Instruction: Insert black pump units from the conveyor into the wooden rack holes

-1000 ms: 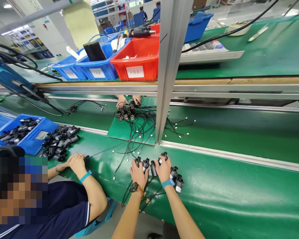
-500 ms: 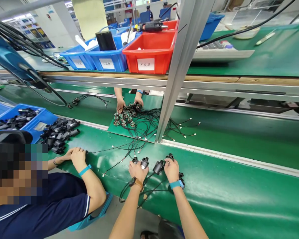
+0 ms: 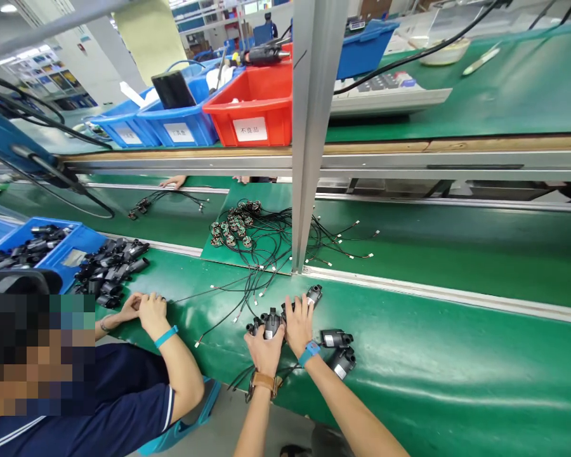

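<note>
Lower centre: left hand (image 3: pixel 263 353) grasps black housing (image 3: pixel 271 322); right hand (image 3: pixel 299 327) splayed at second housing (image 3: pixel 315 293), grip unclear; presumably steadying both.

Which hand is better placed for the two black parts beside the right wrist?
Probably the right hand: it is nearer those black parts; the left hand is farther off, against another part.

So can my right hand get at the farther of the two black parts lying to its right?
Probably yes: the farther black part lies close beside your right hand, with only green bench visible between them, though the hand seems to touch another black part.
</note>
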A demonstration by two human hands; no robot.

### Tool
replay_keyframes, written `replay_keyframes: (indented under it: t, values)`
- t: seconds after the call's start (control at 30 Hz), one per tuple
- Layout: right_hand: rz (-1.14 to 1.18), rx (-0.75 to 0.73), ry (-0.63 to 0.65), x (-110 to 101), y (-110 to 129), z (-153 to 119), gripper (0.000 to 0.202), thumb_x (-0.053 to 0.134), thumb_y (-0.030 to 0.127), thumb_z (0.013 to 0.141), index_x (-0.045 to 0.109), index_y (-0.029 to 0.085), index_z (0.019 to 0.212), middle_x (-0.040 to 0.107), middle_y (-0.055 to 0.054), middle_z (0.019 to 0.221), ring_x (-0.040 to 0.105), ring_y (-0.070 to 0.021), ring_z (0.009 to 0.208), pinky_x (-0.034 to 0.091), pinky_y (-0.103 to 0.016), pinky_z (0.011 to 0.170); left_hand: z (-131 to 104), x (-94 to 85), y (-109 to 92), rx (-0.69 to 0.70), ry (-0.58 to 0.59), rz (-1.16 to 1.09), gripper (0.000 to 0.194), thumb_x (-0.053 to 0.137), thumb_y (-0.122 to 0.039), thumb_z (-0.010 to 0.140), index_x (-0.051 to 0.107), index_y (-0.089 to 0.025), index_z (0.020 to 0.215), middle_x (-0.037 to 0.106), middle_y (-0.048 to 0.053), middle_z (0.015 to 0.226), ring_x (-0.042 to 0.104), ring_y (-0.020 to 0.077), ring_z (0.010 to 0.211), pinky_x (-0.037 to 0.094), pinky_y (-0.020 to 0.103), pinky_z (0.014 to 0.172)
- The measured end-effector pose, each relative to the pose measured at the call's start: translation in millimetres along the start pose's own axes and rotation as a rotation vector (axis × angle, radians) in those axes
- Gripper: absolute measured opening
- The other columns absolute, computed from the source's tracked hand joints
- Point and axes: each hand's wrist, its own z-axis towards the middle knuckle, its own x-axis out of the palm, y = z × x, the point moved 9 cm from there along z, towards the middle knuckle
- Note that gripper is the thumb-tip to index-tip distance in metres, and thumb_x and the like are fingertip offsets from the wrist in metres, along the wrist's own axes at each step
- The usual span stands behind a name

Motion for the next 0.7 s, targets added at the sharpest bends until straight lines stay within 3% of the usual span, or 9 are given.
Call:
replay_keyframes:
  t: [0.1,0.23,0.37,0.5,0.63,0.7]
  values:
    - [0.037,0.084,-0.037,0.8,-4.7,-11.9,0.064,0.046,0.035,0.101,0.044,-0.003,0.153,0.055,-0.028,0.151,0.028,-0.0454,0.156,0.020,-0.064,0.126,-4.9,-8.6,8.0,-0.017,0.005,-0.063,0.044,0.079,-0.050,0.071,0.079,-0.015,0.098,0.052,0.009,0.096,0.062,0.0313,0.092,0.052,0.047,0.099]
    - [0.082,0.165,-0.003,4.1,-4.5,-29.2,0.052,0.043,0.024,0.100,0.056,-0.003,0.143,0.066,-0.026,0.136,0.028,-0.0445,0.155,0.017,-0.062,0.126,-18.6,-23.7,19.0,-0.013,0.034,-0.135,0.042,0.080,-0.051,0.070,0.078,-0.016,0.093,0.049,0.007,0.094,0.061,0.0292,0.088,0.053,0.047,0.098]
    - [0.118,0.253,0.034,-0.3,1.5,-25.3,0.047,0.059,0.020,0.090,0.064,0.000,0.132,0.070,-0.026,0.124,0.052,-0.0426,0.130,0.040,-0.052,0.106,-35.6,-37.7,35.4,-0.035,0.050,-0.200,0.055,0.078,-0.059,0.066,0.077,-0.013,0.094,0.047,0.007,0.094,0.061,0.0316,0.091,0.052,0.052,0.100]
    - [0.162,0.341,-0.037,-11.5,4.8,-8.3,0.031,0.064,0.029,0.087,0.072,0.008,0.109,0.071,-0.023,0.110,0.057,-0.0386,0.113,0.043,-0.046,0.091,-55.1,-44.2,72.6,-0.103,0.014,-0.276,0.067,0.079,-0.068,0.058,0.076,-0.011,0.094,0.051,0.012,0.099,0.060,0.0384,0.104,0.047,0.057,0.107]
    - [0.199,0.491,-0.200,-25.7,-8.2,11.3,0.045,0.057,0.038,0.093,0.067,0.007,0.124,0.065,-0.025,0.121,0.050,-0.0409,0.122,0.041,-0.049,0.093,-74.2,-59.6,114.4,-0.121,-0.077,-0.293,0.063,0.083,-0.066,0.056,0.073,-0.014,0.090,0.055,0.013,0.102,0.062,0.0387,0.109,0.052,0.050,0.103]
    - [0.207,0.562,-0.276,-30.5,-18.4,19.1,0.049,0.056,0.040,0.093,0.066,0.005,0.126,0.062,-0.028,0.125,0.045,-0.0434,0.128,0.039,-0.052,0.098,-78.9,-68.3,129.6,-0.162,-0.047,-0.333,0.057,0.089,-0.060,0.053,0.074,-0.017,0.088,0.059,0.014,0.104,0.063,0.0395,0.111,0.055,0.046,0.099]
